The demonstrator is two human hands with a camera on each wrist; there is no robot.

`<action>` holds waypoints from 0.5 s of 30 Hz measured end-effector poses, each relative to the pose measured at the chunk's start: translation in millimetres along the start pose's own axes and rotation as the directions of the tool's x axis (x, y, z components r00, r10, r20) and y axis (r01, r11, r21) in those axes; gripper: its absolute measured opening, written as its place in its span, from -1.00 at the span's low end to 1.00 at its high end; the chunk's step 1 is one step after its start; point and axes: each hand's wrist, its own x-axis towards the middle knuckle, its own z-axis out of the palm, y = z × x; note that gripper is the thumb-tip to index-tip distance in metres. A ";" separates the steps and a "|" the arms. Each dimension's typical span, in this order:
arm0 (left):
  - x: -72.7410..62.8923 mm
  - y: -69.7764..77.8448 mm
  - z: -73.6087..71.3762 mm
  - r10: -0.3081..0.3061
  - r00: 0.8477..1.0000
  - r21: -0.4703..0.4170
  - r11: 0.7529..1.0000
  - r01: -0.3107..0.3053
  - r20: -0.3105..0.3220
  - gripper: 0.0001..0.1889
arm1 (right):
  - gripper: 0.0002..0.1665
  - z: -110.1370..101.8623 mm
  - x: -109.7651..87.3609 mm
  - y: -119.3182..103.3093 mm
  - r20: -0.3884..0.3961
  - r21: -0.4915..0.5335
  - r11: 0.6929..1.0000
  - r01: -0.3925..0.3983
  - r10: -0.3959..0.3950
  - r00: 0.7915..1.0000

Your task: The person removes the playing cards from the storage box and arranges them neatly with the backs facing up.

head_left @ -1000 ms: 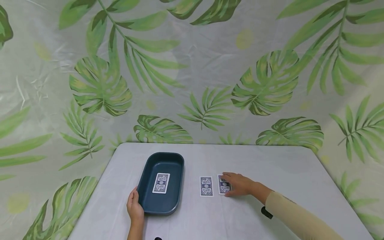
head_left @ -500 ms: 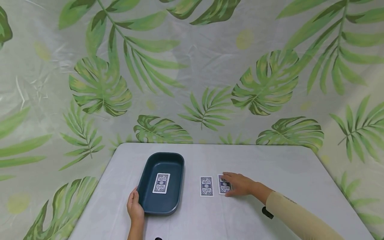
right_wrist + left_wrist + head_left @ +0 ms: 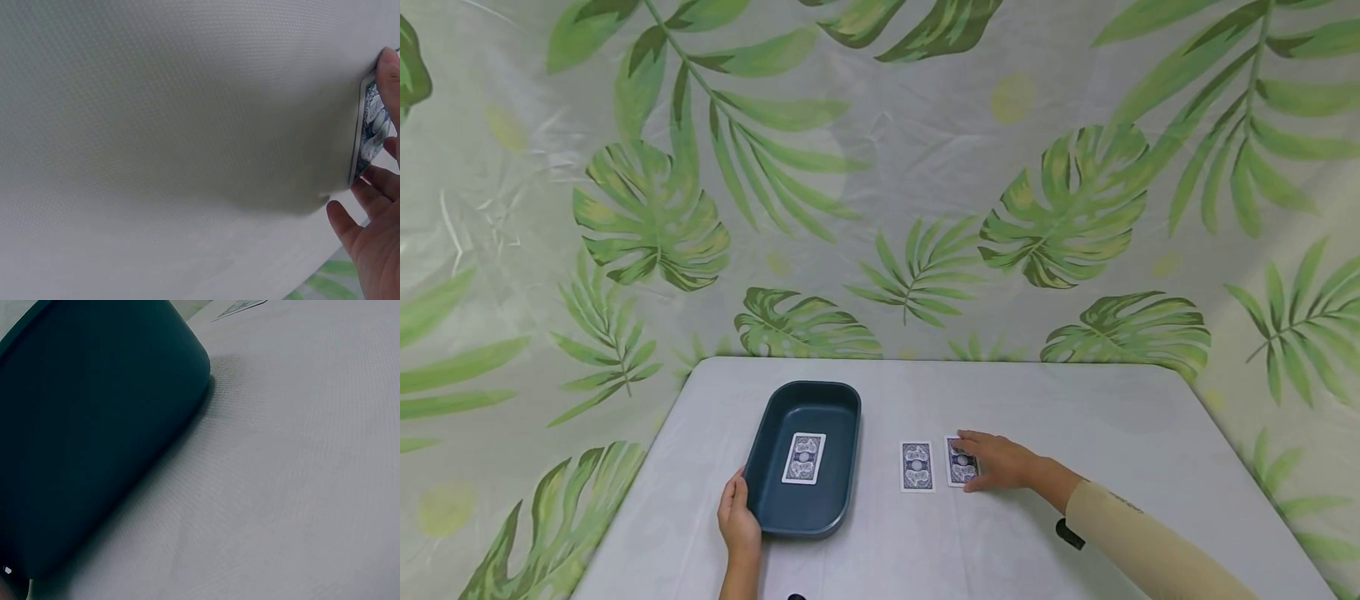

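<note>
A: What has just changed?
B: Next to nothing that I can see. Starting at the left, the left grip [image 3: 740, 518] holds the dark blue tray [image 3: 801, 510] by its left side, towards the near corner, just as it did a second ago. One blue-backed playing card [image 3: 804, 458] lies face down on the tray's floor.
A: And moving right?
B: The middle playing card [image 3: 917, 467] lies face down on the white-covered bench [image 3: 880, 550], untouched. Just beside it is the right-hand playing card [image 3: 961, 462], also back up, partly covered by the right grip [image 3: 1002, 461].
A: Is that grip holding it?
B: It looks like a pinch: the right wrist view shows a digit at one short edge and fingertips at the other. Whether the card is raised at all, I can't tell.
A: What does that mean for the work?
B: It seems paused, I'd judge: one card in the tray, two outside it.
A: Anything different from a second ago?
B: Only a tiny shift of the whole head view; everything keeps its place.
</note>
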 end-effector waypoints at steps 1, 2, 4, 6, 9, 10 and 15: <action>-0.1 -0.4 -0.2 0.003 1.000 -0.001 1.000 -0.003 -0.001 -0.55 | -0.11 0.2 -0.1 0.2 0.002 0.003 1.000 -0.002 0.002 1.000; 0.0 -0.9 -0.4 0.007 1.000 -0.005 1.000 -0.007 -0.002 -0.55 | -0.11 0.3 -0.3 0.1 0.003 0.004 1.000 -0.003 0.003 1.000; 0.2 -1.7 -0.4 0.009 1.000 -0.012 1.000 -0.009 -0.005 -0.55 | -0.11 0.7 -0.1 0.7 0.003 0.002 1.000 -0.001 0.001 1.000; 0.5 -2.7 -0.4 0.007 1.000 -0.018 1.000 -0.007 -0.008 -0.55 | -0.11 0.9 0.2 1.1 0.004 0.000 1.000 -0.001 0.001 1.000; 0.8 -3.7 -0.4 0.008 1.000 -0.027 1.000 -0.008 -0.008 -0.54 | -0.10 1.5 0.7 1.7 0.003 -0.004 1.000 0.000 0.000 1.000; 0.7 -3.8 -0.4 0.007 1.000 -0.029 1.000 -0.008 -0.009 -0.54 | -0.10 1.5 0.8 1.6 0.002 -0.004 1.000 0.000 0.000 1.000; 0.6 -3.8 -0.7 0.008 1.000 -0.031 0.999 -0.008 -0.011 -0.55 | -0.11 1.8 0.4 1.5 -0.002 -0.007 1.000 0.010 -0.010 1.000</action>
